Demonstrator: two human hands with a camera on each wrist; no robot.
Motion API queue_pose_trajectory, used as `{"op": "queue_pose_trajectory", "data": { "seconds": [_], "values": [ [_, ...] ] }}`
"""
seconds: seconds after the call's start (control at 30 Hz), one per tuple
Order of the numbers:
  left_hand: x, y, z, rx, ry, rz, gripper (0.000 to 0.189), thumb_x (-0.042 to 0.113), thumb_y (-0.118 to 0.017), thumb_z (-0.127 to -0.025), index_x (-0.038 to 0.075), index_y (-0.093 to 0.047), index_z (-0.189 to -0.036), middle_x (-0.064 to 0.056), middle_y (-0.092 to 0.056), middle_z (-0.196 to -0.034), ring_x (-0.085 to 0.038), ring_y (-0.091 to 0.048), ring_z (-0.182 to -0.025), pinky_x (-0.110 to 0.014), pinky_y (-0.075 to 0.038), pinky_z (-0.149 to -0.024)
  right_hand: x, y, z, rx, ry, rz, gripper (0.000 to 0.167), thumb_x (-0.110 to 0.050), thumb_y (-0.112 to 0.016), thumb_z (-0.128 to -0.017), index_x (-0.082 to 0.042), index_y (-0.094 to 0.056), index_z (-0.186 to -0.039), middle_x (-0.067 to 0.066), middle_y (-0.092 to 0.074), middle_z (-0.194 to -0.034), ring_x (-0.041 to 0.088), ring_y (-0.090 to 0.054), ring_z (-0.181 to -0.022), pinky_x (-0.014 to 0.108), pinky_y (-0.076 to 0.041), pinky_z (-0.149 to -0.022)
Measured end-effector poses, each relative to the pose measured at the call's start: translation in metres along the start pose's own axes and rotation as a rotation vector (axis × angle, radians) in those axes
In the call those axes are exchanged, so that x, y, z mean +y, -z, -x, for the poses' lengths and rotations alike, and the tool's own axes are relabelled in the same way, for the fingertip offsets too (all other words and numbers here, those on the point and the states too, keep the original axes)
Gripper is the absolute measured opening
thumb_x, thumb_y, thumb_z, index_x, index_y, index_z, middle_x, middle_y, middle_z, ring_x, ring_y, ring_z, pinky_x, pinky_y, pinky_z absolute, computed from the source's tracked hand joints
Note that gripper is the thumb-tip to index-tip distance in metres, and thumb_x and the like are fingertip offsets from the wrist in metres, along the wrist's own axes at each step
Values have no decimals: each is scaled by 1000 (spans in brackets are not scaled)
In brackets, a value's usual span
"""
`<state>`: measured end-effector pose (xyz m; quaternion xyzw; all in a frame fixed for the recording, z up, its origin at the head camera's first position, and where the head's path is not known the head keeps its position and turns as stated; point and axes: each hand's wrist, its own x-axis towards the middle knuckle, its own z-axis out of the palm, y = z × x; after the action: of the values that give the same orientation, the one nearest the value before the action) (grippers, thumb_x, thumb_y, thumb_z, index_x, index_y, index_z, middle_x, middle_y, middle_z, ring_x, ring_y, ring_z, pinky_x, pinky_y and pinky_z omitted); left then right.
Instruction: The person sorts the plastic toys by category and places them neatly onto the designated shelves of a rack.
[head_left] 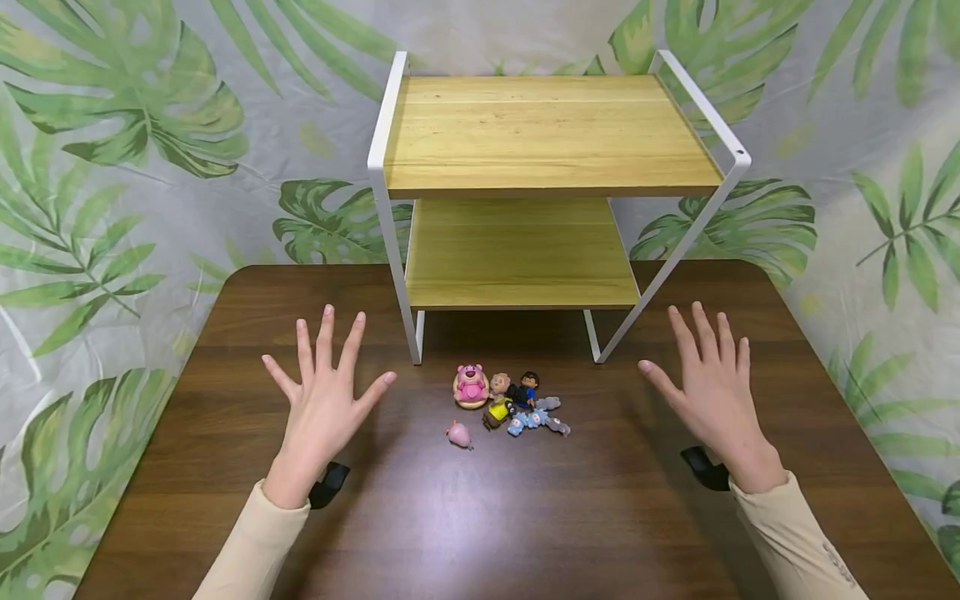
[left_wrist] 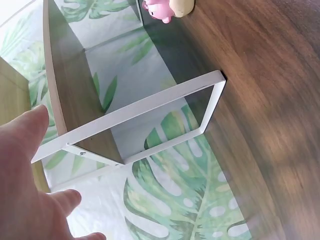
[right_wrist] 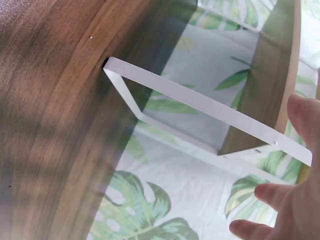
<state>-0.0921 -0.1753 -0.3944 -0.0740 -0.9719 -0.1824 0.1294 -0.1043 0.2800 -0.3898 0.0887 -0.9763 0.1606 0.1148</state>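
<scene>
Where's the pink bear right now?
In the head view, the pink bear sits on the table, just in front of the shelf and left of the tan figure.

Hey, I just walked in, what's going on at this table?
A person holds their bare left hand and bare right hand over a dark brown wooden table, fingers spread, gripping nothing. Between the hands, small colourful toy figures, including a pink bear figure, sit in front of a white-framed shelf with two pale wooden boards. Neither hand touches a toy.
</scene>
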Motion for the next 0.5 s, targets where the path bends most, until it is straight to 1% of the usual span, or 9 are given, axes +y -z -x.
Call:
{"op": "queue_pose_trajectory", "data": {
  "seconds": [0.17,0.3,0.4,0.5],
  "values": [
    [-1,-1,0,30,-25,37,85,52,-61,-89,27,-13,-155,-9,0,-159,-38,11,-142,-70,18,-97,0,1,1,25,32,-26,79,-49,-55,-94,-14,-18,-154,20,-14,-156,39,-3,-142,62,2,-109],
    [-3,-3,-2,57,-58,92,87,45,-66,-89,27,-13,-155,-8,-3,-159,-35,7,-143,-71,9,-101,-2,2,1,65,80,-68,78,-42,-61,-93,-8,-23,-152,23,-24,-152,40,-13,-140,59,-8,-110],
    [-4,-3,-5,91,-99,149,87,37,-69,-88,25,-15,-155,-7,-10,-158,-33,-2,-143,-69,0,-105,-4,3,0,103,116,-108,76,-35,-66,-91,-5,-29,-150,24,-30,-148,42,-23,-137,57,-19,-109],
    [-4,-5,-8,152,-165,215,85,27,-71,-87,21,-19,-154,-9,-19,-156,-35,-15,-141,-64,-9,-108,-6,2,1,136,142,-148,73,-28,-69,-89,-5,-32,-148,22,-35,-146,41,-31,-132,56,-27,-105]
  ]
}}
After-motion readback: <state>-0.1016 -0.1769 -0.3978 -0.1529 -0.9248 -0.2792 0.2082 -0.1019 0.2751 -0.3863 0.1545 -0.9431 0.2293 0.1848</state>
